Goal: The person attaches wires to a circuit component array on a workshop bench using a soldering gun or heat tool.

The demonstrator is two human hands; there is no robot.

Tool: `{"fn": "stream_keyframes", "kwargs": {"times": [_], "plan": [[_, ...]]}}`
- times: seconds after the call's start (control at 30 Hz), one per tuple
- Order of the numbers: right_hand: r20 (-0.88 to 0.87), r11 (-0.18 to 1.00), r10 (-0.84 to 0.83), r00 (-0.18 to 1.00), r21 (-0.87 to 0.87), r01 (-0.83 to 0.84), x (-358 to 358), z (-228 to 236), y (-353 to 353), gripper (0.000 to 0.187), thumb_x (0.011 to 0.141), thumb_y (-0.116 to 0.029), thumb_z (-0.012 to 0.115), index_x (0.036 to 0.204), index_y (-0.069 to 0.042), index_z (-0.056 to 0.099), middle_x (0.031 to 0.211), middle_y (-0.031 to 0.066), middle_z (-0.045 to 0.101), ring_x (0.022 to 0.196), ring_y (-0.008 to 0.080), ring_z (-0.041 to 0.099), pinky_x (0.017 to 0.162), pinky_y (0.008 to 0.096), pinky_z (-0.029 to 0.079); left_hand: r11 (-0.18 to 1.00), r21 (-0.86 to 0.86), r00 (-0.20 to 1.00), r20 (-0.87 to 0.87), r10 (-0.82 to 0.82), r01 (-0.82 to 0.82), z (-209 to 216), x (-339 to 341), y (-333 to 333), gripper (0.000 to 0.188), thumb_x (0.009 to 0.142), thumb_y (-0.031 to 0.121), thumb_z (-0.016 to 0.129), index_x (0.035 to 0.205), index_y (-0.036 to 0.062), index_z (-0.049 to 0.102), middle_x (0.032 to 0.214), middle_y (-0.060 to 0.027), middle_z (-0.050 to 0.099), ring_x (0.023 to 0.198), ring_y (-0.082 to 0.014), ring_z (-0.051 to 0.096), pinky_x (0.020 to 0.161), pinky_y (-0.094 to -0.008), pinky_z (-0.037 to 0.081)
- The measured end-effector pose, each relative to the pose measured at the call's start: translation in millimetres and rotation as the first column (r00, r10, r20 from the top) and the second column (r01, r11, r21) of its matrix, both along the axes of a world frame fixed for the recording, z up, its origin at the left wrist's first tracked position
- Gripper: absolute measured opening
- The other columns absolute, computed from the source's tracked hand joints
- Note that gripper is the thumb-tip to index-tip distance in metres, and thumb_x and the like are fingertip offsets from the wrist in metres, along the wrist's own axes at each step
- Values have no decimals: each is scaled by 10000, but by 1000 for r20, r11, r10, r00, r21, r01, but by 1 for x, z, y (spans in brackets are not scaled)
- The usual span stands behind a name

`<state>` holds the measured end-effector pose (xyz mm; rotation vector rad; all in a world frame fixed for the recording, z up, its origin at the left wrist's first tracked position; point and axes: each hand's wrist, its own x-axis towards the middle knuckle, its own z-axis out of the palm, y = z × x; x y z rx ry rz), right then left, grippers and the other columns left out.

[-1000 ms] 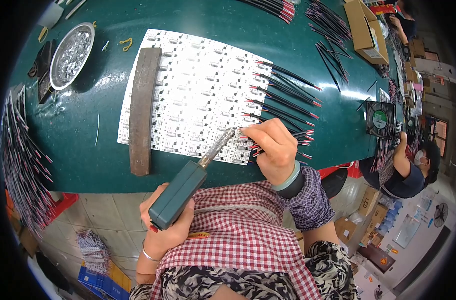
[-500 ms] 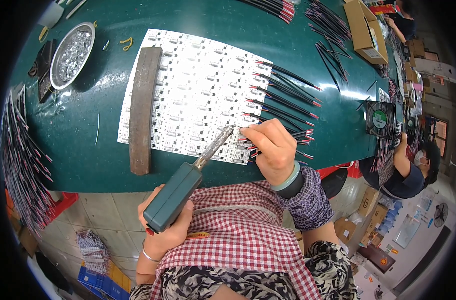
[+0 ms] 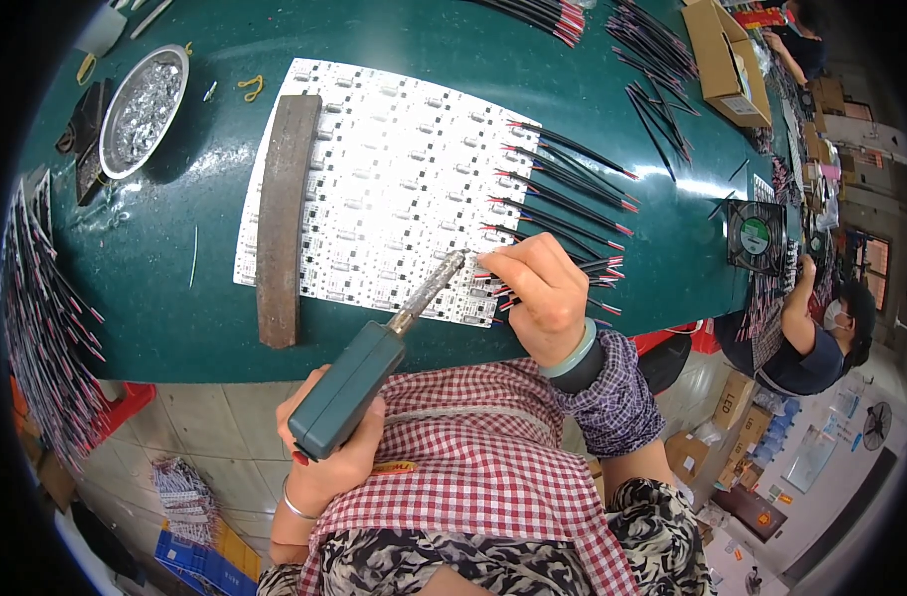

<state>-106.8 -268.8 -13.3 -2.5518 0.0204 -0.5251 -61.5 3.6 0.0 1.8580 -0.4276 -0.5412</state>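
A dark green soldering gun [image 3: 349, 389] is gripped by its body in my left hand [image 3: 329, 452]. Its metal tip points up and right to the right part of a white circuit board panel [image 3: 374, 189]. Close to that tip, the fingers of my right hand [image 3: 543, 303] pinch together over the panel's lower right edge, apparently on the end of a black-and-red wire; the fingertips hide most of it. Above my right hand, several black wires [image 3: 583, 184] with red ends lie along the panel's right edge. A brown metal bar [image 3: 287, 219] rests across the panel's left side.
A metal bowl [image 3: 146, 114] of shiny scraps stands at the far left. Bundled wires [image 3: 51, 308] hang over the left table edge. More wires [image 3: 657, 45], a cardboard box [image 3: 727, 65] and a small fan [image 3: 756, 236] are on the right. Another person [image 3: 806, 333] sits beyond the fan.
The soldering gun's body has shifted very slightly to the right in my left hand, its tip staying at the same spot. My right hand is almost unmoved.
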Motion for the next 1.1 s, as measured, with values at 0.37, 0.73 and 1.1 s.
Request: {"fn": "stream_keyframes", "kwargs": {"times": [0.37,0.73,1.1], "plan": [[21,999,-18,1000,-47,19,3,0,2,336,634,91,619,945,-11,693,828,88,610,748,273,601,621,370,503,1000,-16,999,22,-25,26,-1,4,-7,219,715,-37,705,932,-65,711,836,-160,673,629,-240,653,571,-309,510],[4,999,-12,1000,-30,12,-2,-2,2,415,575,124,613,965,19,710,892,125,645,763,306,622,640,372,515,995,-47,995,29,93,-92,-7,-7,3,215,758,12,759,964,-43,726,845,-146,698,660,-235,676,598,-307,527],[36,985,-172,984,25,172,-15,2,16,697,642,143,643,1323,-8,658,975,91,498,731,225,571,623,313,499,974,-58,966,-159,205,-217,3,-9,1,187,830,49,775,992,-33,732,859,-96,738,688,-148,675,619,-293,536]]}}
